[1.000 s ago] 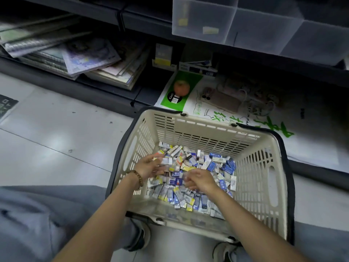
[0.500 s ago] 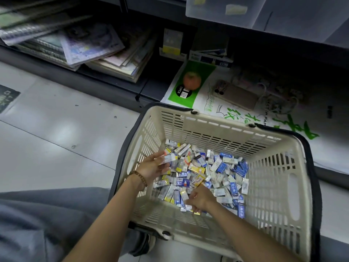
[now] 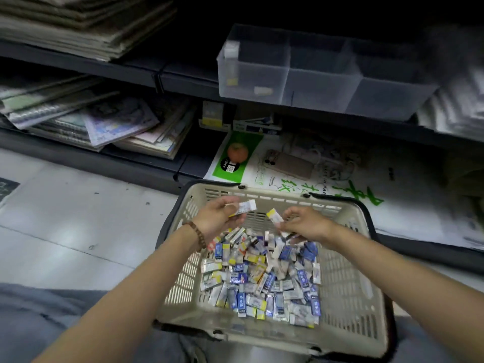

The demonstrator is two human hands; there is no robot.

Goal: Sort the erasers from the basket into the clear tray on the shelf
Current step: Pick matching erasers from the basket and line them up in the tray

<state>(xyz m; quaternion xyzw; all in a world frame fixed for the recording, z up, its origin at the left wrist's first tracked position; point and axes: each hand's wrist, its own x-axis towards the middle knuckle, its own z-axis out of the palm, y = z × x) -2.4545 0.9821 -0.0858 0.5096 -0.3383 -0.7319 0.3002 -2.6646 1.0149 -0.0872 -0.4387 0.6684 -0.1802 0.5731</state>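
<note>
A beige plastic basket (image 3: 348, 305) sits on the floor in front of me, its bottom covered with several small wrapped erasers (image 3: 262, 279) in blue, white and yellow. My left hand (image 3: 217, 218) is raised above the basket's far side and grips white and yellow erasers (image 3: 245, 206). My right hand (image 3: 305, 224) hovers beside it and pinches a yellow-tipped eraser (image 3: 275, 218). The clear tray (image 3: 322, 82) with compartments stands on the dark shelf above, with a couple of small items in its left compartment.
Stacks of notebooks and magazines (image 3: 110, 127) fill the shelves at left. On the bottom shelf behind the basket lie printed white bags with an orange fruit (image 3: 237, 152) and a phone (image 3: 290, 163). Folded papers (image 3: 455, 108) sit at right. My grey-trousered legs flank the basket.
Both hands have lifted out of the eraser pile with erasers held in them. The view has tilted up, bringing the clear tray on the shelf fully into sight.
</note>
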